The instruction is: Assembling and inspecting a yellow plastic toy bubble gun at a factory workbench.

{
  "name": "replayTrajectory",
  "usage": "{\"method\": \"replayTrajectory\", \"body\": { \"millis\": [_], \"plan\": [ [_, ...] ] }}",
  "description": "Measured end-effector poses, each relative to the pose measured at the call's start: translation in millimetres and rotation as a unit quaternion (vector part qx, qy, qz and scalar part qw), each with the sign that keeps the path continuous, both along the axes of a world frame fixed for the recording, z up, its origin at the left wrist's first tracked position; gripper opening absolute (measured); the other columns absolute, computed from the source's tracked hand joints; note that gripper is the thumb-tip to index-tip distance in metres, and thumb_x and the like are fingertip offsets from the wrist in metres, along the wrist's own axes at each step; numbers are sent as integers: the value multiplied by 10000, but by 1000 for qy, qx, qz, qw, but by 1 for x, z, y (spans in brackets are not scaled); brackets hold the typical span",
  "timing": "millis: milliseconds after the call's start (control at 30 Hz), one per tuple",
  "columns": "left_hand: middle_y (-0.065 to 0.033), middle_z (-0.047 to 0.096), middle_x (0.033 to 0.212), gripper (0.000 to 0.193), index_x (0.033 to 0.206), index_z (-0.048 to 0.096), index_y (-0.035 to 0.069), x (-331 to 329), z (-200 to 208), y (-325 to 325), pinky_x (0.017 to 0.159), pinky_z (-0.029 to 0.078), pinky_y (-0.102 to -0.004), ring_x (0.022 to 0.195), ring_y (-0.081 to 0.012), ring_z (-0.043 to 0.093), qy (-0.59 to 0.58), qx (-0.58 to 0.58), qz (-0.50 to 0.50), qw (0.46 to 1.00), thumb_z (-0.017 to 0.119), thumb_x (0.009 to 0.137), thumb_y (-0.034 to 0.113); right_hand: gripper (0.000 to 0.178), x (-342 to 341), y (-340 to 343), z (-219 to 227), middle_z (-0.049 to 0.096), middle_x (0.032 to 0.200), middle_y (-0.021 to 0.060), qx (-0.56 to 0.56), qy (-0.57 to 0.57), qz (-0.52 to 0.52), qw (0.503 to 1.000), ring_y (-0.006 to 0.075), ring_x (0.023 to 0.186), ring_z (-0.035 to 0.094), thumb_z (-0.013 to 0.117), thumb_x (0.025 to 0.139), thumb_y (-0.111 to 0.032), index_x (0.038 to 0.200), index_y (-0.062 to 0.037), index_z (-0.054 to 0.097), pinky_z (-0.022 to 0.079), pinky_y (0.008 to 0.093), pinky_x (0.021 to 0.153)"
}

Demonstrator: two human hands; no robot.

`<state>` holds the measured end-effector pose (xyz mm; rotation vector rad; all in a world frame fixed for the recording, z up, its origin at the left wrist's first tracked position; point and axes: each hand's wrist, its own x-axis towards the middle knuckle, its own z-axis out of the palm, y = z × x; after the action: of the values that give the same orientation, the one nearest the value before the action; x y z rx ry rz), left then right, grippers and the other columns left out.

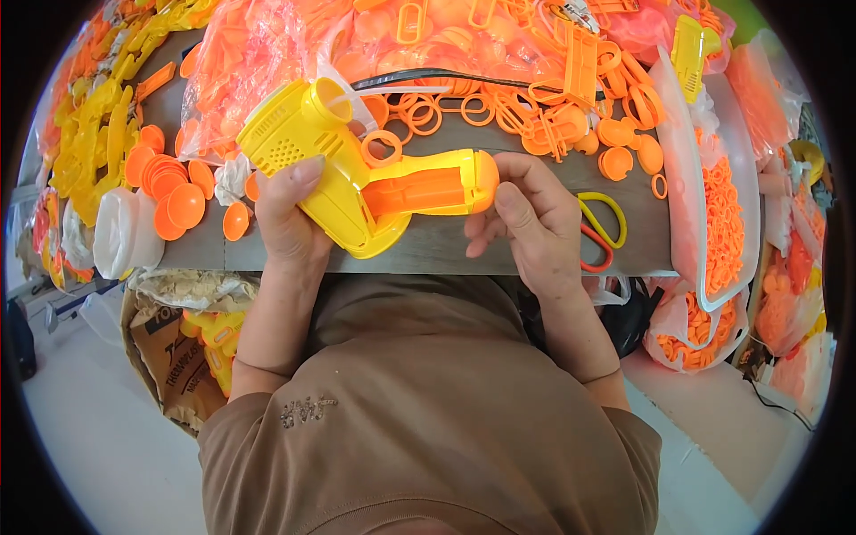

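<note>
My left hand [290,209] is closed round a yellow plastic toy housing [325,196], its thumb on top beside a patch of small holes. The housing is tilted above the front of the grey table, with a round collar at its upper end. A handle-like arm extends right from it, with an open orange-lined compartment [419,193]. On the tip of that arm sits a rounded orange cap [485,181]. Fingers of my right hand [541,218] curl against this cap, thumb in front and index finger above; some fingertips are hidden behind it.
Orange discs [169,192] lie to the left, near a white bag [120,234]. Clear bags of orange parts [285,53] and loose rings [423,116] fill the back. Yellow-and-red-handled scissors [604,223] lie right, before a white bin [682,178]. Below left stands a paper sack [169,357].
</note>
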<state>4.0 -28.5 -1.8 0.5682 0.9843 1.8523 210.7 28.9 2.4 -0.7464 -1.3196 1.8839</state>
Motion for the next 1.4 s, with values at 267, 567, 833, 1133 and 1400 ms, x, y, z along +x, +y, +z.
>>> {"method": "replayTrajectory", "body": {
  "millis": [267, 567, 833, 1133, 1400],
  "plan": [
    [-198, 566, 1071, 660, 1221, 449, -30, -9, -5, -10, 797, 524, -400, 900, -287, 610, 39, 4, -47, 998, 632, 659, 264, 355, 9, 8, 6, 625, 950, 145, 53, -43, 83, 994, 194, 800, 648, 571, 903, -217, 1103, 64, 488, 563, 295, 642],
    [-182, 581, 1020, 679, 1203, 450, -24, -5, -4, -23, 805, 519, -385, 923, -278, 601, -66, 12, -136, 988, 687, 590, 148, 379, 20, -5, 5, 626, 959, 178, -88, 2, 152, 984, 231, 801, 664, 657, 838, -222, 1025, 70, 502, 576, 318, 680],
    [-152, 563, 1046, 678, 1242, 436, 16, -14, -22, -41, 792, 515, -390, 945, -265, 583, -27, -48, -109, 992, 650, 692, 349, 279, 20, -8, -3, 629, 964, 114, -87, -143, 214, 962, 154, 809, 637, 558, 876, -64, 1132, 42, 523, 530, 260, 695],
    [-203, 610, 1030, 666, 1199, 443, -76, -2, -9, -35, 770, 543, -403, 914, -322, 643, -32, -85, -145, 985, 709, 666, 223, 134, 50, 54, -14, 610, 784, 95, 451, -424, -139, 773, 175, 679, 599, 645, 800, -72, 913, -8, 610, 467, 274, 614],
    [-195, 610, 1023, 661, 1205, 443, -70, 2, -16, -33, 747, 545, -378, 849, -281, 649, -25, -75, -170, 982, 703, 666, 211, 177, 39, 53, -16, 564, 844, 95, 472, -502, -167, 706, 264, 733, 594, 675, 779, -163, 861, -25, 600, 457, 372, 617]
  ]
}}
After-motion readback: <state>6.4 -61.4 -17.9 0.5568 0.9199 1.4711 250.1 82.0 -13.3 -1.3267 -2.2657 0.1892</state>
